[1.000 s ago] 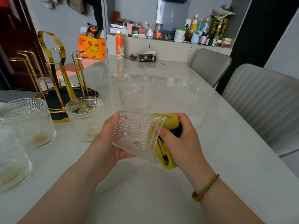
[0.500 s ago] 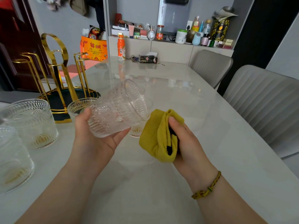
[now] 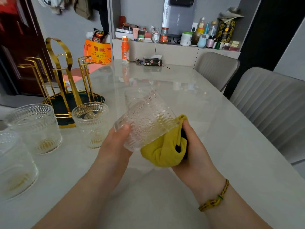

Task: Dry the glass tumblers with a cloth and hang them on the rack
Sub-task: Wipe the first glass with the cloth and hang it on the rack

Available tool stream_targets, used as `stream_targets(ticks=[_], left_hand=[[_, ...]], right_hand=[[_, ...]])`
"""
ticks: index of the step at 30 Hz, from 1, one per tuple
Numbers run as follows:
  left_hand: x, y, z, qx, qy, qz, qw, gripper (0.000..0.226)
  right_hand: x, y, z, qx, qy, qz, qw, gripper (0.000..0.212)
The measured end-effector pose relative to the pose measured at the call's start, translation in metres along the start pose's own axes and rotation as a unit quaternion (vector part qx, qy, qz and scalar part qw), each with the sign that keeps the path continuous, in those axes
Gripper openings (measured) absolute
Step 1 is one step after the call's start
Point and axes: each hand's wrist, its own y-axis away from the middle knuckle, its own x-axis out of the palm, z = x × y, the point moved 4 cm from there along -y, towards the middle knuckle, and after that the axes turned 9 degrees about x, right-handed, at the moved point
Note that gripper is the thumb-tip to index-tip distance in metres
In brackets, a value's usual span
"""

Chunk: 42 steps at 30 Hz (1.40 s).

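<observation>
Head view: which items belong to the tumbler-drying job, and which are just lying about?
Job:
- clear embossed glass tumbler, gripped by the left hand
- yellow cloth, held in the right hand
- gold wire rack
- upright embossed tumblers waiting on the white table

Lying about:
- orange drink bottle
- black tissue pack
- bunch of keys
- grey chairs

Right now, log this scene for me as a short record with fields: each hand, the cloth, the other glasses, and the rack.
left hand: grips held tumbler, tilted on its side above the table
right hand: holds yellow cloth, bunched against the held tumbler's open end
standing tumblers: three upright at left, the others nearer the left edge
fourth tumbler: partly hidden behind the held one
rack: gold, on a dark base, far left; no tumbler hangs on it
task stage: drying; none hung yet
</observation>
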Motion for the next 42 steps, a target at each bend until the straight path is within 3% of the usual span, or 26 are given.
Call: stream_targets(ticks=[7, 10, 12, 16, 18, 20, 25, 28, 32, 35, 38, 42], left_hand=[[-0.011, 0.001, 0.007, -0.038, -0.136, -0.035, 0.989, 0.078], [-0.008, 0.002, 0.002, -0.054, -0.196, -0.003, 0.979, 0.052], [-0.008, 0.002, 0.002, -0.069, -0.236, 0.012, 0.969, 0.042], [-0.007, 0.005, 0.007, -0.095, -0.254, 0.009, 0.963, 0.063], [-0.005, 0.005, 0.007, -0.081, -0.221, -0.008, 0.972, 0.062], [-0.007, 0.002, 0.004, -0.052, -0.166, -0.035, 0.984, 0.075], [-0.010, -0.002, -0.006, 0.029, -0.091, -0.045, 0.994, 0.090], [-0.006, 0.001, -0.006, 0.046, -0.126, -0.049, 0.990, 0.088], [-0.005, 0.002, -0.005, 0.045, -0.232, -0.086, 0.968, 0.105], [-0.008, 0.000, -0.010, 0.051, -0.228, -0.133, 0.963, 0.079], [-0.012, -0.001, -0.015, 0.066, -0.204, -0.133, 0.968, 0.078], [0.000, 0.005, -0.010, 0.067, -0.214, -0.073, 0.972, 0.091]], right_hand=[[-0.001, 0.007, 0.012, 0.019, 0.009, 0.009, 1.000, 0.059], [-0.003, 0.002, 0.011, 0.011, 0.064, 0.003, 0.998, 0.025], [-0.008, -0.003, 0.012, -0.024, 0.114, -0.019, 0.993, 0.015], [-0.009, -0.003, 0.013, -0.066, 0.155, -0.044, 0.985, 0.022], [-0.008, -0.001, 0.012, -0.062, 0.155, -0.031, 0.985, 0.032], [-0.007, -0.001, 0.010, -0.059, 0.154, -0.018, 0.986, 0.039], [0.000, -0.006, -0.013, -0.042, 0.149, -0.002, 0.988, 0.030], [0.002, -0.008, -0.026, -0.016, 0.103, 0.009, 0.995, 0.023], [0.004, -0.005, -0.030, 0.010, 0.112, 0.015, 0.994, 0.013], [0.005, -0.002, -0.029, 0.039, 0.164, 0.017, 0.986, 0.020], [0.001, -0.001, -0.016, 0.020, 0.163, -0.025, 0.986, 0.041], [-0.001, -0.003, -0.005, -0.048, 0.100, -0.054, 0.992, 0.020]])
